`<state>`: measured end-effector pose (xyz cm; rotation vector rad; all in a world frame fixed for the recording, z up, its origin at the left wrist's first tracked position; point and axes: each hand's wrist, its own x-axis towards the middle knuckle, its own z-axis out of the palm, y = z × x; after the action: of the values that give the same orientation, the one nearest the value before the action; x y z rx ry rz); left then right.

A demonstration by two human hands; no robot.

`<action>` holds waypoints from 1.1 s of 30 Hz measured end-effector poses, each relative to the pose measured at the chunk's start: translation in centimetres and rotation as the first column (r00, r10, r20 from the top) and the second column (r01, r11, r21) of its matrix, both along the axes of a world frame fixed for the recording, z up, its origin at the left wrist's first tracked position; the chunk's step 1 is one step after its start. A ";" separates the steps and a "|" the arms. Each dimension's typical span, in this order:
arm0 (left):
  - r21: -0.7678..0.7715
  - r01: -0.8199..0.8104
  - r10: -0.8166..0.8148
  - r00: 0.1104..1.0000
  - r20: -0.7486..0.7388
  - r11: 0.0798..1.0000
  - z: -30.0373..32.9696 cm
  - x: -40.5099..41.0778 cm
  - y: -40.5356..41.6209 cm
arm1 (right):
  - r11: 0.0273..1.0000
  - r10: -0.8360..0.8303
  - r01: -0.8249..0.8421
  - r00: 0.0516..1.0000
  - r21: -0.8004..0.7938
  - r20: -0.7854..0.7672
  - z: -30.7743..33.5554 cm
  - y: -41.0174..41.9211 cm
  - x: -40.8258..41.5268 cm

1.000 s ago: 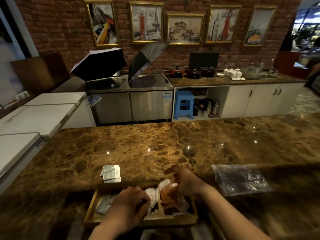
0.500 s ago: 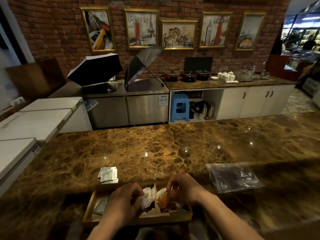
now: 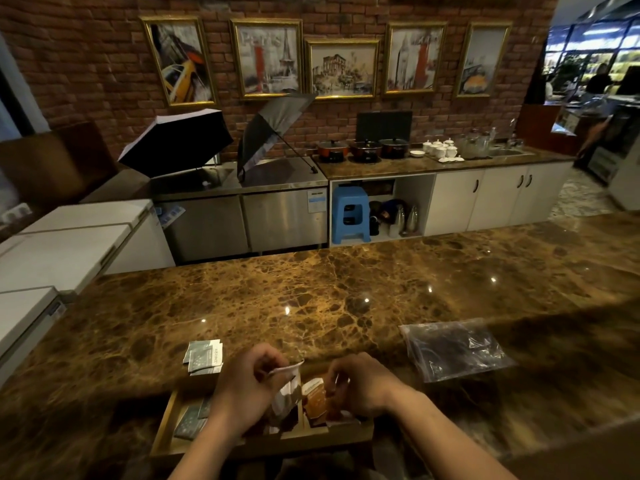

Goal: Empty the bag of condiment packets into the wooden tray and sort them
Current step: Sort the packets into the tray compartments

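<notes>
A wooden tray (image 3: 165,432) with dividers sits at the counter's near edge. Its left compartment holds grey-green packets (image 3: 191,418). My left hand (image 3: 242,393) is over the tray's middle and pinches white packets (image 3: 286,386), lifted above the compartment. My right hand (image 3: 363,384) hovers over the right compartment, its fingers closed on an orange packet (image 3: 315,398); more white paper shows under it. The emptied clear plastic bag (image 3: 453,348) lies flat on the counter to the right.
A small stack of grey-green packets (image 3: 205,356) lies on the brown marble counter (image 3: 311,299) just beyond the tray's left corner. White chest freezers stand at far left. Steel units with two open umbrellas line the back wall.
My left hand has risen from the tray with white packets pinched in it. My right hand stays over the right compartment, still handling the orange packets. The camera has tilted down slightly.
</notes>
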<state>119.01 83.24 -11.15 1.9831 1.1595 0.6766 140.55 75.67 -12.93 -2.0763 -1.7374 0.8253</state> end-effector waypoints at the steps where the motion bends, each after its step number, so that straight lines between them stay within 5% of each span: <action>1: 0.039 0.004 -0.004 1.000 0.015 0.999 0.2 0.5 0.0 | 1.000 -0.024 0.023 1.000 0.020 0.008 -0.2 0.0 0.1; 5: 0.238 0.075 -0.042 0.989 -0.139 0.968 0.0 2.7 -0.7 | 0.994 -0.076 0.072 0.996 0.083 0.048 -0.1 0.0 1.0; 10: 0.166 0.426 -0.325 0.845 -0.425 0.889 -3.0 3.3 -2.1 | 0.989 -0.094 0.091 0.995 0.114 0.023 0.2 -0.5 2.2; 15: 0.165 0.515 -0.371 0.771 -0.518 0.841 -3.6 3.4 -1.2 | 0.991 0.081 -0.094 0.988 -0.093 -0.129 0.3 -1.0 2.1; 33: 0.177 0.166 -0.103 0.942 -0.320 0.970 -1.8 0.3 0.2 | 0.997 -0.036 0.047 0.983 0.056 -0.177 -0.1 1.3 2.4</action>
<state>119.32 83.45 -12.98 2.3829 1.1554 0.4353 142.95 77.00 -12.99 -1.9307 -1.6004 0.9033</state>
